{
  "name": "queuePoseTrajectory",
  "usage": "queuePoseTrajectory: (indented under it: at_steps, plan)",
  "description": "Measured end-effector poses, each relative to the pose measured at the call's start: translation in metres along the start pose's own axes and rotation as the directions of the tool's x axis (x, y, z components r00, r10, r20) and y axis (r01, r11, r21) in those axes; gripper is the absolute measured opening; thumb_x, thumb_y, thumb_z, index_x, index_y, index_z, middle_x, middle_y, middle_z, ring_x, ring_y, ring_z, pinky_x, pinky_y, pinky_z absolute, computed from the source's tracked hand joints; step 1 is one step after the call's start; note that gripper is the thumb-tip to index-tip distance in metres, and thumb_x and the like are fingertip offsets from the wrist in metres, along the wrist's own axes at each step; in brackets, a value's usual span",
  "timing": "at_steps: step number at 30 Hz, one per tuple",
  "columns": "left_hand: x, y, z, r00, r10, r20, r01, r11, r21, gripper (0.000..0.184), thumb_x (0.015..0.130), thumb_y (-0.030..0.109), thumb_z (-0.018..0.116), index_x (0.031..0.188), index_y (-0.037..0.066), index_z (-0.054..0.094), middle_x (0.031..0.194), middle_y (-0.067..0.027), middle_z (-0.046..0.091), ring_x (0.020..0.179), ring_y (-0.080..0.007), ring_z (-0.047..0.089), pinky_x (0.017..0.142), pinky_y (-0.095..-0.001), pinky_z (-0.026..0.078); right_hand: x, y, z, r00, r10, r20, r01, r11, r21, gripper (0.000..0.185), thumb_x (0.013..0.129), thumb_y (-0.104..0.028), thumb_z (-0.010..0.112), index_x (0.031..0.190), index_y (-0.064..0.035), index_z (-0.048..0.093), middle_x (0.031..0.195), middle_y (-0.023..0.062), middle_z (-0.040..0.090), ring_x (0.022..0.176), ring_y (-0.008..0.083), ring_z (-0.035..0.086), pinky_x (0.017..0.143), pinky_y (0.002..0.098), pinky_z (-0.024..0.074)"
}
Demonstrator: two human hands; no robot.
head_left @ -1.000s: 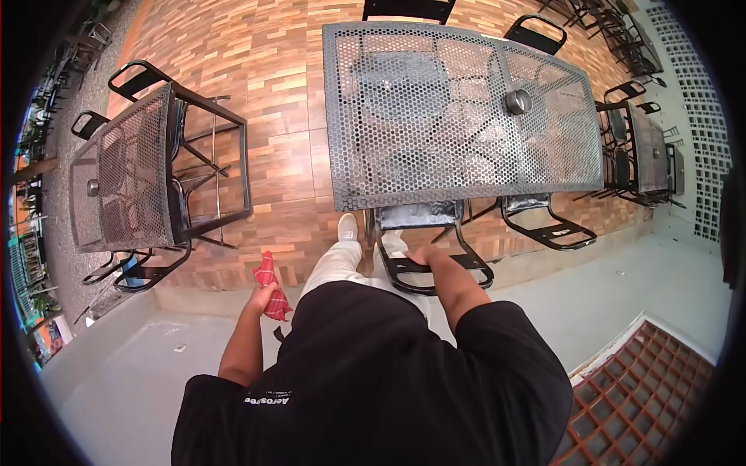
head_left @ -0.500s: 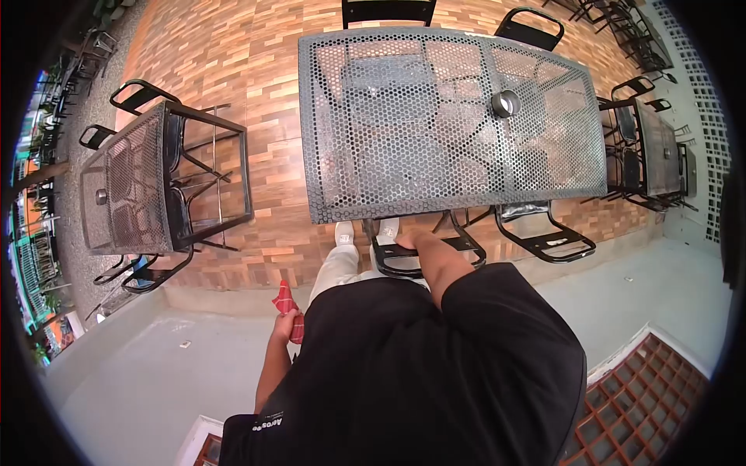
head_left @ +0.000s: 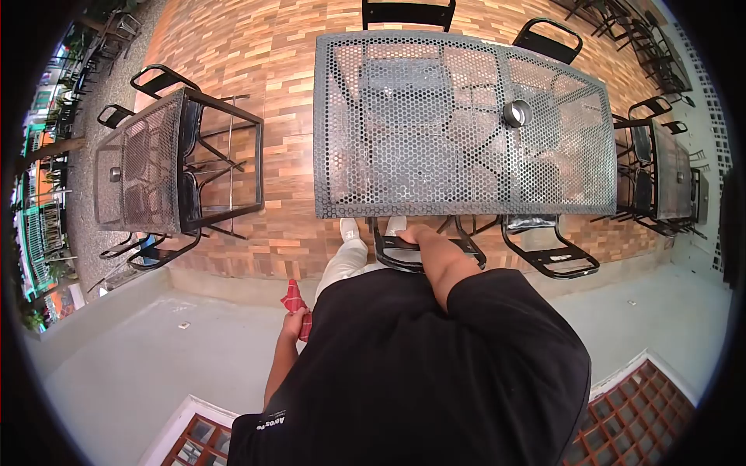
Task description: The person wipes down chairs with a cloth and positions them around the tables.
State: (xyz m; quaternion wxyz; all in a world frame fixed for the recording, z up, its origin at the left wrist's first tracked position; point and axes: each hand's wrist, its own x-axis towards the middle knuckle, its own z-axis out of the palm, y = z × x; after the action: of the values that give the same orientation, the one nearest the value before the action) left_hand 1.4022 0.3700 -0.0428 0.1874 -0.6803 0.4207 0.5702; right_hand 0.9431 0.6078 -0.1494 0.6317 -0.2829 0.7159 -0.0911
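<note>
Gripping the chair [head_left: 388, 242], apparently, right hand [head_left: 409, 234] nears the table [head_left: 466, 175].

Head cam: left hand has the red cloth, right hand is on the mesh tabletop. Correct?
Not quite: the right hand is on the black chair back at the near side of the mesh tabletop, as the head view shows. The left hand does have the red cloth.

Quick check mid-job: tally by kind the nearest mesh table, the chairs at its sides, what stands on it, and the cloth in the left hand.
Mesh table: 1
Black chairs: 4
Round container: 1
Red cloth: 1
Total: 7
</note>
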Motion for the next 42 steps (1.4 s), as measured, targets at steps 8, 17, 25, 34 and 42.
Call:
queuePoseTrajectory:
  at_steps: [8, 17, 25, 34, 42]
  plan:
    - [0.000, -0.006, -0.012, 1.000, 0.021, -0.010, -0.020, 0.999, 0.031, 0.031, 0.082, 0.028, 0.072, 0.097, 0.001, 0.071, 0.087, -0.0071, 0.071, 0.077, -0.0192, 0.067, 0.073, -0.0345, 0.054, 0.023, -0.008, 0.001, 0.999, -0.036, 0.010, 0.037, 0.997, -0.066, 0.073, 0.096, -0.065, 0.043, 0.142, -0.0106, 0.058, 0.151, 0.0164, 0.050, 0.140, 0.0337, 0.047, 0.116, 0.0465, 0.0365]
    - [-0.038, -0.006, -0.013, 0.999, 0.016, -0.050, -0.012, 0.998, 0.066, 0.032, 0.083, 0.028, 0.071, 0.098, 0.000, 0.071, 0.086, -0.0062, 0.070, 0.076, -0.0172, 0.066, 0.072, -0.0326, 0.053, 0.028, 0.010, 0.010, 1.000, 0.007, -0.026, -0.009, 0.997, -0.077, 0.074, 0.096, -0.066, 0.043, 0.140, -0.0085, 0.059, 0.150, 0.0168, 0.051, 0.138, 0.0350, 0.049, 0.115, 0.0466, 0.0384]
    - [0.077, -0.080, -0.066, 0.998, 0.047, -0.049, -0.033, 0.967, 0.252, 0.028, 0.089, 0.028, 0.067, 0.095, 0.001, 0.070, 0.080, -0.0033, 0.066, 0.073, -0.0117, 0.060, 0.068, -0.0320, 0.049, 0.027, 0.013, 0.035, 0.990, 0.042, -0.138, -0.041, 0.999, 0.011, 0.075, 0.096, -0.066, 0.044, 0.139, -0.0067, 0.060, 0.149, 0.0172, 0.053, 0.137, 0.0362, 0.050, 0.114, 0.0468, 0.0400]
    - [0.182, 0.032, -0.099, 0.968, 0.169, 0.186, -0.232, 0.887, 0.399, 0.027, 0.090, 0.029, 0.071, 0.097, 0.003, 0.070, 0.082, -0.0028, 0.066, 0.075, -0.0123, 0.061, 0.066, -0.0297, 0.049, -0.005, -0.036, 0.004, 0.901, 0.163, -0.402, -0.119, 0.984, 0.132, 0.071, 0.090, -0.063, 0.058, 0.119, 0.0002, 0.071, 0.125, 0.0220, 0.068, 0.118, 0.0397, 0.063, 0.099, 0.0490, 0.0504]
    - [0.064, 0.228, 0.000, 0.808, 0.001, 0.589, -0.561, 0.307, 0.769, 0.059, 0.083, 0.045, 0.081, 0.121, 0.002, 0.065, 0.104, -0.0115, 0.072, 0.089, -0.0235, 0.071, 0.077, -0.0383, 0.057, -0.137, -0.045, 0.075, 0.179, 0.132, -0.975, 0.209, 0.963, 0.169, 0.036, 0.091, -0.041, 0.068, 0.093, -0.0059, 0.070, 0.098, 0.0167, 0.067, 0.101, 0.0355, 0.063, 0.090, 0.0456, 0.0507]
